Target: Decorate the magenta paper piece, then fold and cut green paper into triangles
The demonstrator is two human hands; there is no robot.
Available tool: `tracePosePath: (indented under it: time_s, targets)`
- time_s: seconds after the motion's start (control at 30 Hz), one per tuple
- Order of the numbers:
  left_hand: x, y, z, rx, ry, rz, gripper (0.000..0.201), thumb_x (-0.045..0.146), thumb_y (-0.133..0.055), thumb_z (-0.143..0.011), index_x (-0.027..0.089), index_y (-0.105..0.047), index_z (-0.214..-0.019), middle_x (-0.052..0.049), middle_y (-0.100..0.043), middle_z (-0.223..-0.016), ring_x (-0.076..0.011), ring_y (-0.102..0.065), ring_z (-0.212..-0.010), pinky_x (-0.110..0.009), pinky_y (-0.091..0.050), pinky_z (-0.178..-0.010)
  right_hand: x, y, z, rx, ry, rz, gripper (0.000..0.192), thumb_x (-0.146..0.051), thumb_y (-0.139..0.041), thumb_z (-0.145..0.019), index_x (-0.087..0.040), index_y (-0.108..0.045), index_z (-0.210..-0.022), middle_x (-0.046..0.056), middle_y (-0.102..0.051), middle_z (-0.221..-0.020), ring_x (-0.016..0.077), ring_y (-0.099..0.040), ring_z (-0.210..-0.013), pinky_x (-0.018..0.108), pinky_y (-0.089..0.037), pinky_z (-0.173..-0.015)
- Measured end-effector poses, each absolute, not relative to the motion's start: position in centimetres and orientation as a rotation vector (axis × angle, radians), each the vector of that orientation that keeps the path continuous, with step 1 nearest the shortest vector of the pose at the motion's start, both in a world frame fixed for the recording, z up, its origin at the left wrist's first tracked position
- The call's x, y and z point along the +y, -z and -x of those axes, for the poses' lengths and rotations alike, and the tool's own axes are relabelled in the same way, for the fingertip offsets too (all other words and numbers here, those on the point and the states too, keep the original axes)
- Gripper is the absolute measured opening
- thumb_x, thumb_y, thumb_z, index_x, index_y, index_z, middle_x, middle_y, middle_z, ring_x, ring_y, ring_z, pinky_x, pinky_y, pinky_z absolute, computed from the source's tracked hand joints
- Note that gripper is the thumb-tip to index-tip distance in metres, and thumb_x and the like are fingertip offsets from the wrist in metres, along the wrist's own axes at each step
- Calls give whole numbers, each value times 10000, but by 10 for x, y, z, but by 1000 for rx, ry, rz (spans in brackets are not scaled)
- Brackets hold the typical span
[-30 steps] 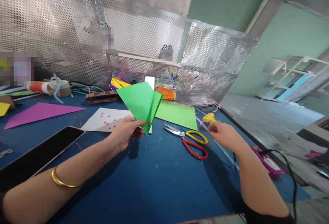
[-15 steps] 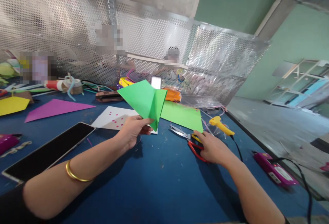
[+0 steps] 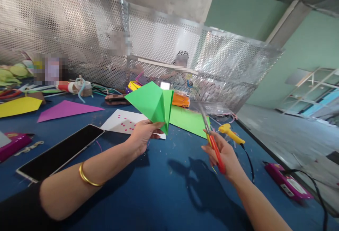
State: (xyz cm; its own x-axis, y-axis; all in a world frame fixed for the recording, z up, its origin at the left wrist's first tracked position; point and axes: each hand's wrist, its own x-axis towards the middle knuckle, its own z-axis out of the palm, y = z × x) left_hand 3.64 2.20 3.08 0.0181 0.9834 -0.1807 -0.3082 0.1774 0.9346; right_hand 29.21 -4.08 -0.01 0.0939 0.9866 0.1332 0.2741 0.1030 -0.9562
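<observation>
My left hand (image 3: 145, 134) pinches the lower corner of a folded sheet of green paper (image 3: 150, 102), held up above the table. In my right hand (image 3: 221, 153) is a pair of scissors (image 3: 215, 146) with red and yellow handles, raised off the table with the blades pointing up and away. Behind the green paper lies a light green sheet (image 3: 189, 120). White paper with pink dots (image 3: 124, 121) lies partly under my left hand.
Right of the scissors lies a yellow glue gun (image 3: 231, 134), its black cord trailing; a purple device (image 3: 288, 181) sits near the table's right edge. A large phone (image 3: 60, 151), purple paper (image 3: 67, 111) and yellow paper (image 3: 21, 106) are at left. A perforated metal screen (image 3: 164, 33) stands behind.
My right hand has picked the scissors up off the table and turned them blades upward. My left hand still holds the folded green paper. The view has shifted slightly.
</observation>
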Motion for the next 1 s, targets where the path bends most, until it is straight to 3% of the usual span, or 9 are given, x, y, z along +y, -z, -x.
tracePosePath:
  time_s: [0.07, 0.13, 0.27, 0.43, 0.6, 0.77, 0.93, 1.0]
  targets:
    - [20, -29, -38, 1025, -1189, -828, 173, 146, -827, -607, 109, -702, -720, -60, -712, -734, -121, -616, -561, -222, -457, -485, -36, -10, -272, -1234, -1016, 1207, 610, -412, -770, -715, -230, -496, -1228, -127, -447, -528, 78, -367, -338, 230, -368, -378]
    - [19, -27, -39, 978, -1161, -820, 214, 169, -848, -588, 109, -688, -717, -63, -702, -713, -133, -628, -581, -223, -463, -495, -29, -18, -253, -1136, -1147, 1082, 522, -390, -791, -713, -221, -538, -1138, -113, -493, -494, 91, -447, -357, 209, -358, -381]
    - [22, -23, -37, 841, -1147, -830, 207, 216, -830, -610, 139, -663, -707, -52, -696, -708, -147, -646, -648, -242, -502, -593, -11, -22, -224, -1005, -1363, 995, 475, -390, -847, -640, -200, -577, -981, -7, -703, -754, 81, -537, -419, 203, -401, -384]
    - [25, -22, -36, 649, -1114, -914, 52, 201, -721, -664, 200, -695, -710, -31, -733, -836, -177, -665, -858, -269, -507, -824, -6, -13, -199, -955, -1602, 939, 410, -451, -827, -655, -164, -622, -865, 47, -731, -824, 69, -534, -406, 201, -421, -365]
    - [19, -26, -39, 603, -994, -955, 48, 205, -720, -653, 204, -714, -701, -24, -714, -795, -152, -623, -669, -264, -502, -707, -13, -10, -193, -857, -1816, 832, 401, -444, -833, -650, -189, -662, -907, -6, -703, -760, 45, -537, -447, 158, -459, -437]
    - [16, -26, -40, 610, -927, -941, 263, 225, -796, -565, 183, -746, -820, -38, -706, -819, -163, -636, -711, -272, -507, -731, -16, -8, -199, -796, -1927, 746, 268, -381, -822, -677, -182, -673, -776, -38, -629, -667, 40, -496, -461, 150, -446, -451]
    - [16, -19, -40, 549, -821, -994, 508, 327, -813, -642, 203, -717, -1125, -55, -706, -970, -179, -639, -842, -279, -502, -790, -20, -5, -197, -784, -1969, 699, 251, -360, -832, -671, -184, -678, -763, -52, -570, -561, 46, -478, -460, 139, -449, -468]
    - [16, -18, -41, 525, -808, -1023, 539, 321, -816, -654, 194, -701, -1165, -63, -709, -959, -193, -639, -861, -300, -498, -824, -21, -3, -195, -785, -1953, 691, 260, -341, -843, -650, -174, -663, -736, -54, -563, -540, 44, -474, -451, 138, -452, -474]
